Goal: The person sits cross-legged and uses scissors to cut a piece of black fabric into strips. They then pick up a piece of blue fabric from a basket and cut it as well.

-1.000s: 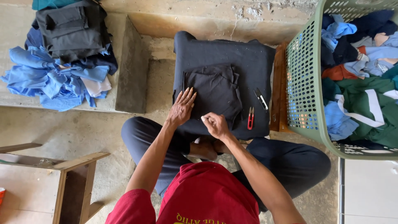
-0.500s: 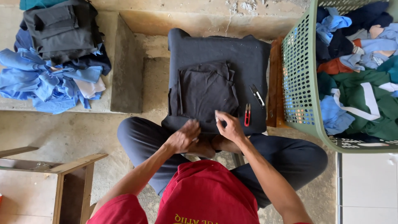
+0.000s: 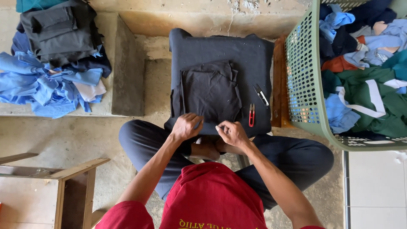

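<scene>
Left hand (image 3: 186,126): curled at the near edge of the folded black garment (image 3: 210,91), fingers pinching its hem, likely to keep the cloth from sliding.
Right hand (image 3: 231,132): just beside the left at the same near edge, fingers closed on what seems a fold of dark cloth; what exactly is pinched I cannot tell.
Folded black garment: lies flat in the middle of the dark cloth-covered desk (image 3: 258,55), squared up, its near edge under both hands.
Red thread snips (image 3: 251,115): on the desk just right of the garment, within easy reach of the right hand.
Black tool (image 3: 261,95): slim, lying at an angle beside the snips, apart from the garment.
Green basket (image 3: 303,80): perforated plastic, to the right of the desk, heaped with blue, green and dark clothes.
Pile of clothes (image 3: 51,63): on the ledge to the left, blue pieces below, grey folded ones on top.
Wooden stool (image 3: 70,182): lower left, well apart.
Labels or signs: none readable on anything on the desk.
</scene>
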